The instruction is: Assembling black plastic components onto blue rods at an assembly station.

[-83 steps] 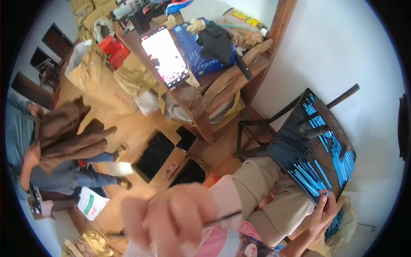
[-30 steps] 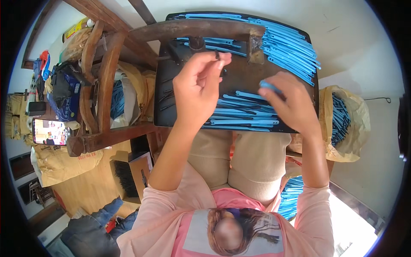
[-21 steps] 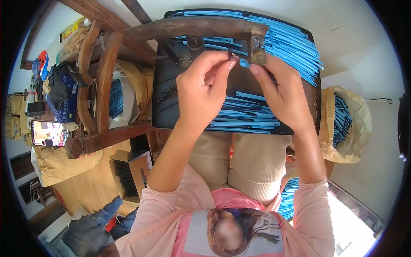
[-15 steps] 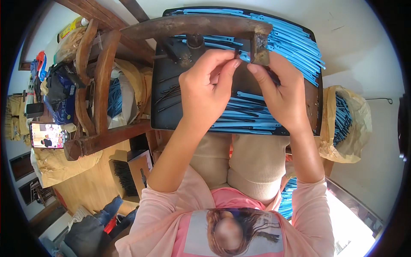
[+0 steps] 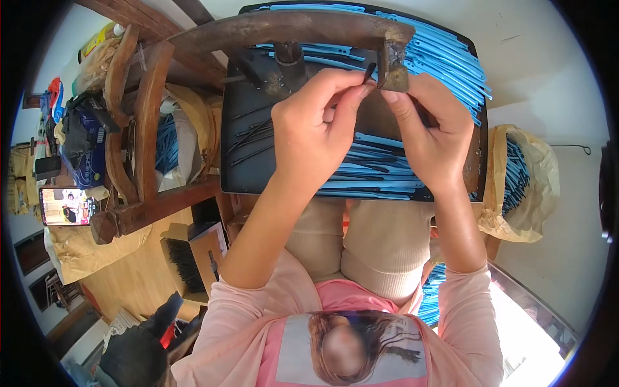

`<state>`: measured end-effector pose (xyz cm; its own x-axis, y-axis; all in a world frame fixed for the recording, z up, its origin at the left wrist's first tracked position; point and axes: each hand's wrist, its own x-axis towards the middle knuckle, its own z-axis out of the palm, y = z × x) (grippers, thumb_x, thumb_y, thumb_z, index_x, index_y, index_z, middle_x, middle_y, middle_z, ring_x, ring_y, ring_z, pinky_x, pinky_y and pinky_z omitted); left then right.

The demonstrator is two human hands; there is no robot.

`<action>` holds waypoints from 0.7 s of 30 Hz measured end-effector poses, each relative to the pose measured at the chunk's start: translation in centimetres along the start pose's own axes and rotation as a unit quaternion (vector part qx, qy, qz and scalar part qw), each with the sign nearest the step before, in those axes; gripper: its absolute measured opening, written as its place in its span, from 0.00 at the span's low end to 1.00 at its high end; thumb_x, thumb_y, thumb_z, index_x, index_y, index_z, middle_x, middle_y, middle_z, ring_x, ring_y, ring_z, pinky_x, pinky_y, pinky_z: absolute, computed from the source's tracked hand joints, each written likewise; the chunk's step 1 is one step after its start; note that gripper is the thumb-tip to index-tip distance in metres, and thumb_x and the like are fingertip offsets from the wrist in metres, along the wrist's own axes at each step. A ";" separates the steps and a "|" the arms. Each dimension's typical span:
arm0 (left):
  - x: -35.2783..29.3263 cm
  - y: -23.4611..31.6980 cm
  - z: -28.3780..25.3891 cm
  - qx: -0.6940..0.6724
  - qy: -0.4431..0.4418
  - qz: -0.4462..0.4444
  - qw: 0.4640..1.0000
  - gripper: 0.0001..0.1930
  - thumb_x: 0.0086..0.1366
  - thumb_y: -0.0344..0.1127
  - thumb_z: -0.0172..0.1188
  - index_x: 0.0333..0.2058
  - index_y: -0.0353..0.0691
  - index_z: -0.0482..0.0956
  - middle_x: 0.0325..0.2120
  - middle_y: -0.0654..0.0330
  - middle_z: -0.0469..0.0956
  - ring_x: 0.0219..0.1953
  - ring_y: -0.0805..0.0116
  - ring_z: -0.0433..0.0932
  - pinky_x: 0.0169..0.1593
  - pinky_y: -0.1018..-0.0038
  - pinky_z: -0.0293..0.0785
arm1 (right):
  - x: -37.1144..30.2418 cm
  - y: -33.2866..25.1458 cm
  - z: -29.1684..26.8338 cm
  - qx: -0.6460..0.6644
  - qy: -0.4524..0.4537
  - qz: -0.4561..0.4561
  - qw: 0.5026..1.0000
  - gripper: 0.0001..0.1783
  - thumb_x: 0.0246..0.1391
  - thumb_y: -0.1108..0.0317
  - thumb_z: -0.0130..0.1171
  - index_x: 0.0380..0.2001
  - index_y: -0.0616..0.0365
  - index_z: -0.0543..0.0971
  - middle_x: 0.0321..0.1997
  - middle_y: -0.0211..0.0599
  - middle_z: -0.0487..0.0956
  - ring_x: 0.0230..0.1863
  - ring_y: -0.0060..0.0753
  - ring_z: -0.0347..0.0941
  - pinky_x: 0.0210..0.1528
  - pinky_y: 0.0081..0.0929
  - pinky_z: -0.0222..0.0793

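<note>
The left hand (image 5: 316, 126) is curled nearly closed, its thumb and forefinger pinching a thin black strip (image 5: 369, 71) whose top end sticks up just above the fingertips. Right beside it, touching fingertip to fingertip, the right hand (image 5: 429, 132) is also closed in a pinch; its thumb and forefinger press at the foot of a small rusty metal block (image 5: 392, 64) that hangs from a curved rusty bar (image 5: 284, 27). Whether the right hand grips the strip as well or only the block cannot be told.

Under both hands lies a black tray (image 5: 248, 161) resting over the person's knees. To the left of the left hand its floor holds a few loose black strips (image 5: 248, 138); below and to the right of the hands it is heaped with blue strips (image 5: 387, 180), and more blue strips are piled beyond the right hand along the far edge.

Far left of the hands stands a wooden frame (image 5: 138, 129) with bags around it, and a phone (image 5: 66, 206) with a lit screen lies beyond that. Below the left elbow sits an open cardboard box (image 5: 196, 251) on the wooden floor. To the right of the right hand a paper sack (image 5: 525, 187) holds more blue strips.

Both forearms rise from the lower edge in pink sleeves, elbows apart, wrists converging above the tray.
</note>
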<state>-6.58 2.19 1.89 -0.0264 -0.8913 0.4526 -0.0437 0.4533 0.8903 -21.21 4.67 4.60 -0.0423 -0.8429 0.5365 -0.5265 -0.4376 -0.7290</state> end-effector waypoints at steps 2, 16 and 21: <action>-0.1 -0.1 0.0 -0.001 0.001 0.004 1.000 0.05 0.60 0.21 0.62 0.36 0.32 0.80 0.29 0.56 0.84 0.32 0.75 0.84 0.31 0.81 0.78 | 0.1 -0.2 -0.1 0.002 -0.009 -0.007 1.000 0.05 0.55 0.76 0.64 0.34 0.66 0.81 0.23 0.24 0.70 0.25 0.14 0.59 0.25 0.14 0.54; 0.0 -0.4 -0.6 0.032 0.000 0.052 0.998 0.05 0.59 0.21 0.63 0.35 0.33 0.80 0.28 0.54 0.84 0.28 0.74 0.83 0.30 0.81 0.77 | 0.3 -0.7 -0.2 -0.035 -0.015 0.005 0.999 0.07 0.49 0.75 0.67 0.34 0.57 0.85 0.18 0.32 0.74 0.19 0.23 0.64 0.21 0.21 0.59; -0.6 -0.4 -0.8 0.006 -0.012 0.038 0.999 0.07 0.58 0.20 0.64 0.35 0.33 0.81 0.27 0.55 0.84 0.28 0.72 0.84 0.30 0.80 0.77 | -1.0 -0.7 0.5 0.052 0.007 0.095 0.994 0.07 0.49 0.73 0.69 0.33 0.60 0.84 0.19 0.27 0.74 0.21 0.16 0.63 0.22 0.17 0.58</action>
<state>-5.76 2.54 1.34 -0.0546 -0.8542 0.5170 -0.0524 0.5195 0.8528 -20.37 5.69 4.39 -0.1446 -0.9095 0.3898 -0.4176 -0.3011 -0.8573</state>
